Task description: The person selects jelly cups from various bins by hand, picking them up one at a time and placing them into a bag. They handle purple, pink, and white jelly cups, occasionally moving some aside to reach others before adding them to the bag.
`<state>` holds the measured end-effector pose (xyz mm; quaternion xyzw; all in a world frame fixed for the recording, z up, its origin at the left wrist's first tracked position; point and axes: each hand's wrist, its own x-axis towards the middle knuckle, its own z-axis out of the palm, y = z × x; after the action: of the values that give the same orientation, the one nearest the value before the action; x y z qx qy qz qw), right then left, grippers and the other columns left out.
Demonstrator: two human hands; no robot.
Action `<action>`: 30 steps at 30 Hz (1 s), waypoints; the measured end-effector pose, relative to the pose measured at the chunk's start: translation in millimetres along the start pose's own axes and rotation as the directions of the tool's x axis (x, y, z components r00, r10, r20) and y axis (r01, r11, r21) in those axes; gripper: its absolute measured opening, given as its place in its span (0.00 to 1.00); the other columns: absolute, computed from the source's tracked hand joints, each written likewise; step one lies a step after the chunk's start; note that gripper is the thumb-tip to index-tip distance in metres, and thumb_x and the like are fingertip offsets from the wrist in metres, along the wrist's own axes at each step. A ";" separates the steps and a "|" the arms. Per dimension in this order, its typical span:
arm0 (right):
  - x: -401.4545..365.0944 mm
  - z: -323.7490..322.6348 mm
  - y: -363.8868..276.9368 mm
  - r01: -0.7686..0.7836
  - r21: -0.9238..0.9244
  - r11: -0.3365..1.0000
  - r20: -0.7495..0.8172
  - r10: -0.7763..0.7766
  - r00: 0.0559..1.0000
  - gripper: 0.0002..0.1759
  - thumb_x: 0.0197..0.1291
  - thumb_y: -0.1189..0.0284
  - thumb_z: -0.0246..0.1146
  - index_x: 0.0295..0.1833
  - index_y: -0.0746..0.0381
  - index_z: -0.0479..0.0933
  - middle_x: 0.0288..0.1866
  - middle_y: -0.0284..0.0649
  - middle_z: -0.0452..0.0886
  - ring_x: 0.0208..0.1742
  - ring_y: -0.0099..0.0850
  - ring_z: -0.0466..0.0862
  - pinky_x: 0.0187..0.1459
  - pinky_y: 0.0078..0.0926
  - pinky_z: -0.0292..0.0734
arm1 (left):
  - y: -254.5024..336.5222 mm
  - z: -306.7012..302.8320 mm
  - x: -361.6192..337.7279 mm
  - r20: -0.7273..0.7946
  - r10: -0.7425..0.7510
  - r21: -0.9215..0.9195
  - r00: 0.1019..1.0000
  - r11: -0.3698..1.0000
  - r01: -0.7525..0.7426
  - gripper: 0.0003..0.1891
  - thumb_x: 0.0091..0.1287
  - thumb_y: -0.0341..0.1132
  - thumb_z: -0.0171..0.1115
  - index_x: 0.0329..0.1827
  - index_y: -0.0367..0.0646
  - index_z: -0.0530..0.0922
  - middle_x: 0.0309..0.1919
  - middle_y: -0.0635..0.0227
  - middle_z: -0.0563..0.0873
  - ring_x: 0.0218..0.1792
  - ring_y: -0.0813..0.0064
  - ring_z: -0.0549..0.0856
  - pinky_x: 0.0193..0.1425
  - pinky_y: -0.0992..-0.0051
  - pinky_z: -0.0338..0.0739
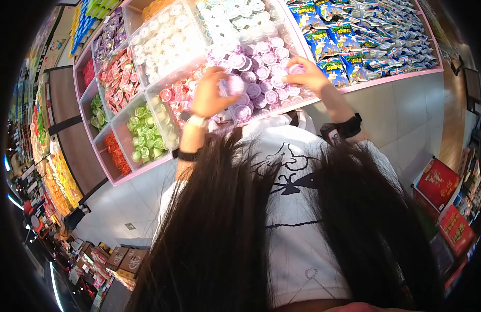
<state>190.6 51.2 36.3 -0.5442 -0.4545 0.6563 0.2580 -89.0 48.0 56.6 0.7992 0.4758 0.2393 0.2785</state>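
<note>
Purple jelly cups [261, 75] fill a clear-walled compartment of the pink display stand in front of me. My left hand [212, 92] is over the left side of this compartment, its fingers curled round a purple cup [235, 85] blurred by motion. At the compartment's right side, my right hand [307, 76] pinches another purple cup [296, 69] between thumb and fingers. Red-and-pink cups [174, 94] lie just left of my left hand, partly covered by it. Both wrists carry dark bands.
Neighbouring compartments hold white cups [165, 41], pale blue cups [232, 18], green cups [145, 136] and red wrapped sweets [118, 80]. Blue snack packets [336, 44] fill the bin on the right. The stand's pink edge [388, 79] runs close in front of my body. Long hair hangs below.
</note>
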 end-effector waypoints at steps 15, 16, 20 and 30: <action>24.9 230.6 -19.0 0.872 -0.341 0.351 0.644 -0.589 0.488 0.30 0.41 0.61 0.65 0.50 0.62 0.66 0.53 0.46 0.66 0.55 0.45 0.67 0.54 0.37 0.65 | -60.1 -2.8 -164.2 0.215 -0.516 -0.757 0.829 -0.624 -0.193 0.26 0.45 0.27 0.47 0.53 0.33 0.65 0.50 0.51 0.73 0.52 0.53 0.74 0.49 0.48 0.73; 28.6 233.1 -10.6 0.876 -0.335 0.346 0.627 -0.613 0.482 0.32 0.41 0.60 0.65 0.52 0.62 0.65 0.55 0.47 0.65 0.57 0.46 0.65 0.56 0.39 0.62 | -57.8 1.2 -161.2 0.195 -0.609 -0.807 0.769 -0.545 -0.227 0.22 0.51 0.28 0.48 0.52 0.35 0.67 0.49 0.52 0.74 0.51 0.54 0.75 0.49 0.52 0.75; 31.6 234.5 1.5 0.786 -0.559 0.263 0.574 -0.562 0.596 0.41 0.40 0.58 0.66 0.59 0.64 0.58 0.60 0.54 0.60 0.64 0.52 0.56 0.63 0.49 0.48 | -79.1 10.1 -157.1 0.274 -0.644 -0.798 0.714 -0.567 -0.205 0.22 0.59 0.37 0.51 0.56 0.40 0.66 0.51 0.55 0.74 0.53 0.60 0.74 0.56 0.58 0.69; 58.6 86.4 14.1 0.198 -0.555 0.808 -0.116 -0.311 0.943 0.18 0.46 0.60 0.64 0.32 0.66 0.75 0.23 0.40 0.79 0.26 0.31 0.80 0.29 0.28 0.75 | -82.6 9.7 -144.7 0.521 -0.440 -0.601 0.731 -0.797 -0.052 0.10 0.56 0.28 0.52 0.41 0.38 0.73 0.52 0.52 0.73 0.28 0.68 0.75 0.31 0.75 0.74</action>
<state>94.7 66.4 -4.6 -0.5916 -0.6601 0.4038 0.2263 -197.2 -51.1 -23.1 -0.2125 0.2341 0.5064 0.8022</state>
